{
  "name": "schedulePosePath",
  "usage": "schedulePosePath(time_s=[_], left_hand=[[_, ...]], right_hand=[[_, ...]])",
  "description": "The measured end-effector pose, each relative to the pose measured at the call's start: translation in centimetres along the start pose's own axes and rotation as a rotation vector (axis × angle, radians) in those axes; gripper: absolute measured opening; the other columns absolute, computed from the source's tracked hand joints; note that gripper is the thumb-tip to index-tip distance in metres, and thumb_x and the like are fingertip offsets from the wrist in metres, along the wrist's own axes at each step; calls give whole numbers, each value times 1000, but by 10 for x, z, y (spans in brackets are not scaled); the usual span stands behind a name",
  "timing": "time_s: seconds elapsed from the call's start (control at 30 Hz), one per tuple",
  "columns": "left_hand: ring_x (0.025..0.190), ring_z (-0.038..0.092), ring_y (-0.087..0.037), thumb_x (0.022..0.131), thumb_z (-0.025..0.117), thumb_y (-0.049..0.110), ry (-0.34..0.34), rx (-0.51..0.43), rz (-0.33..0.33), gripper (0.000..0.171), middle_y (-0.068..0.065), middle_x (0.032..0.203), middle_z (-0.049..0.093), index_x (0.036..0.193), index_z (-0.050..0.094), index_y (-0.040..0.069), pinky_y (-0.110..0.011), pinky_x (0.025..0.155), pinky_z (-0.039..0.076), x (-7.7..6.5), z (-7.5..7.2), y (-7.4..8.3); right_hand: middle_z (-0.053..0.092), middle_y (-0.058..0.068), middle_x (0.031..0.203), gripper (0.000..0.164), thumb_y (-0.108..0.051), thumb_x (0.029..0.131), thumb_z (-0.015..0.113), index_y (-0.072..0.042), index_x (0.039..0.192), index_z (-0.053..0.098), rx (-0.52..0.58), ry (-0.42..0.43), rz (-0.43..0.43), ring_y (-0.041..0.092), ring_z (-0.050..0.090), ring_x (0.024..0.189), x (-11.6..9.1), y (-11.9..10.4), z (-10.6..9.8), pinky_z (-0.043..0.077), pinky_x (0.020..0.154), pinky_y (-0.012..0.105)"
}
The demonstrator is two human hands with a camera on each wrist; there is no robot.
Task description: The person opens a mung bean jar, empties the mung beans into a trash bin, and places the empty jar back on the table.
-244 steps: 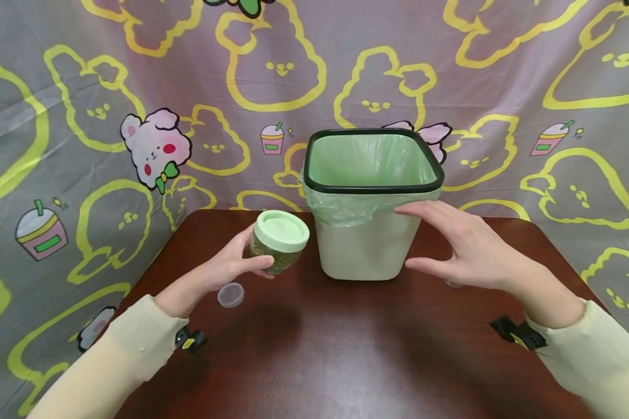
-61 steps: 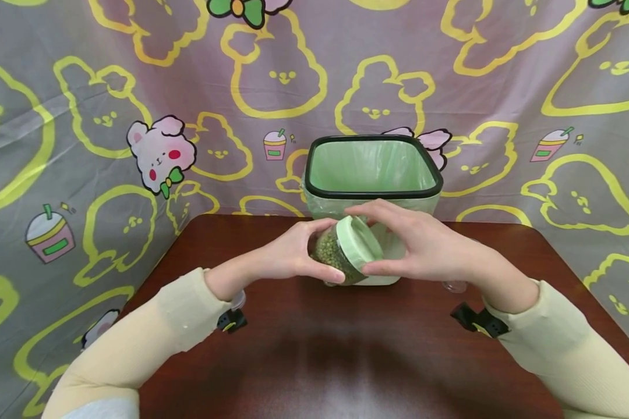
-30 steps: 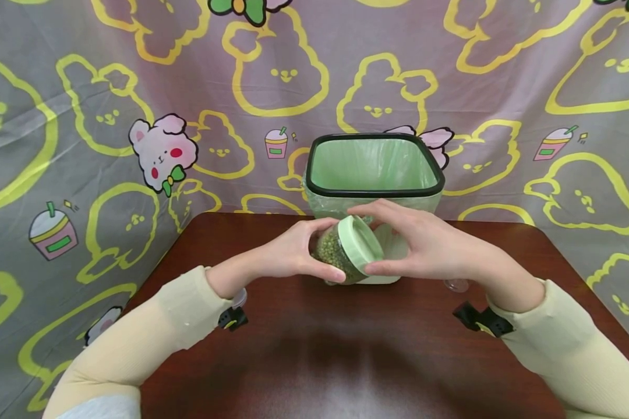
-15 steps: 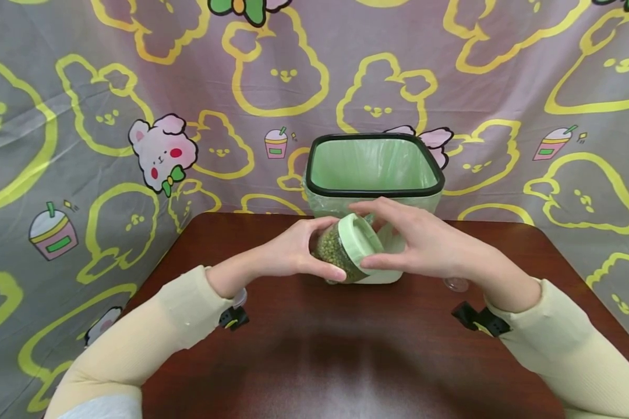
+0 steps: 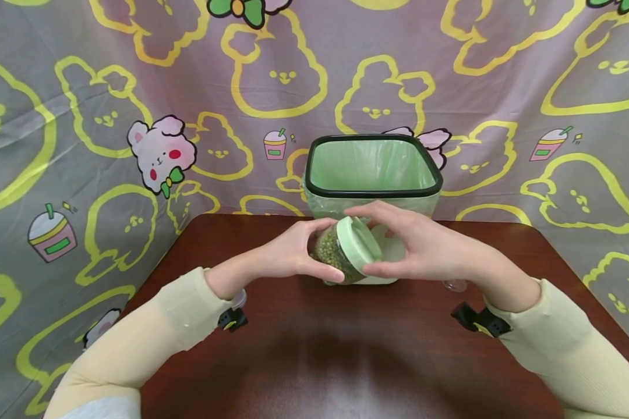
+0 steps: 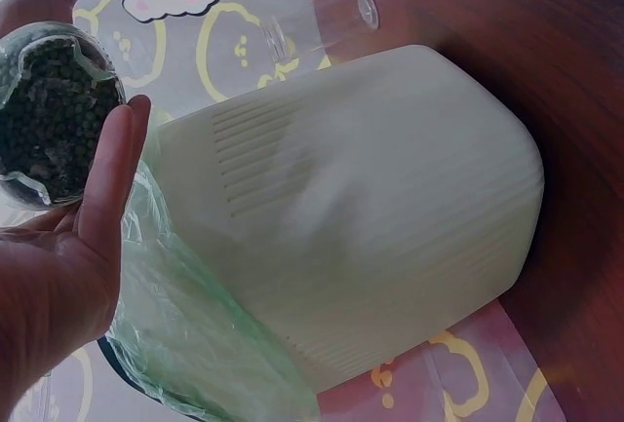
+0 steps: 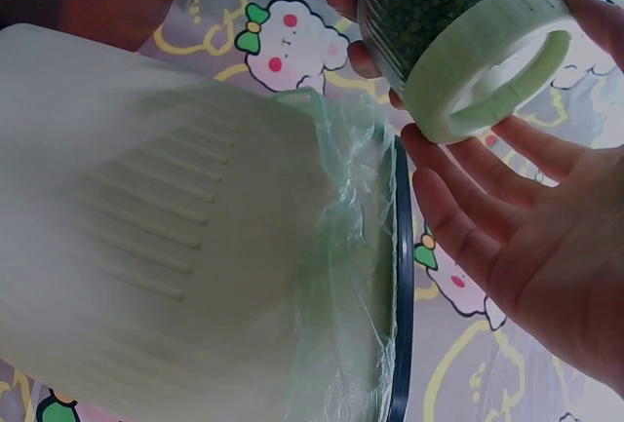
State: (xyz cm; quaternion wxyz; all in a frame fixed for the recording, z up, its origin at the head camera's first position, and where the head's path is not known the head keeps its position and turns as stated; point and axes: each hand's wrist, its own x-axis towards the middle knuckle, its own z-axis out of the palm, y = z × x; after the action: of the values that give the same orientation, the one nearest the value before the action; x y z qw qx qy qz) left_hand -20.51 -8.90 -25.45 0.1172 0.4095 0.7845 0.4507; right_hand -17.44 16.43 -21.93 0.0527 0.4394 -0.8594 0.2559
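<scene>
A clear jar [image 5: 329, 251] of small green beans is held tilted in front of the bin, its light green lid [image 5: 357, 243] facing right. My left hand [image 5: 285, 250] grips the jar's body, with the thumb along the near side. Spread round the lid's rim are the thumb and fingertips of my right hand [image 5: 430, 244]. Through the jar's base [image 6: 54, 120] the beans show dark in the left wrist view. In the right wrist view the lid [image 7: 487, 61] sits on the jar's mouth, with fingertips at its edge.
Behind the hands stands a pale waste bin [image 5: 373, 192] with a black rim and green liner [image 6: 185, 295]. A clear cylindrical container [image 5: 455, 285] is on the brown table [image 5: 335, 349] at right; a small clear round piece [image 5: 238, 298] shows by the left wrist. A patterned cloth [image 5: 278, 58] hangs behind.
Since the oldest frame, my left hand has carried the jar right and tipped it sideways, and my right hand has come left onto the lid. Over the last second the right fingers shift slightly round the lid.
</scene>
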Motion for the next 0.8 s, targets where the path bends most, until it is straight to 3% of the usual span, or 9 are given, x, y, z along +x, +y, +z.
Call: schedulePosePath(time_s=[0.4,0.6,0.8], left_hand=[[96,60,-17,76,81,19,-15,-17,9,62,-3,108,62,130,52,7,-34,82,51,-2,-1,2],[96,60,-17,77,80,18,-24,-14,4,63,-3,109,62,131,51,6,-35,82,51,-2,-1,2],[96,60,-17,77,80,19,-24,-10,1,64,-2,109,62,132,51,6,-34,82,51,-2,-1,2]], right_hand=[[47,-9,137,75,-45,82,76,-18,144,43,-19,18,-8,9,52,116,2,-2,1,44,94,41],[51,-5,131,74,-52,84,72,-18,144,43,-78,23,53,9,55,103,5,-5,2,47,85,38],[53,-7,126,71,-52,82,73,-17,140,49,-69,24,55,9,54,97,5,-4,3,48,81,36]])
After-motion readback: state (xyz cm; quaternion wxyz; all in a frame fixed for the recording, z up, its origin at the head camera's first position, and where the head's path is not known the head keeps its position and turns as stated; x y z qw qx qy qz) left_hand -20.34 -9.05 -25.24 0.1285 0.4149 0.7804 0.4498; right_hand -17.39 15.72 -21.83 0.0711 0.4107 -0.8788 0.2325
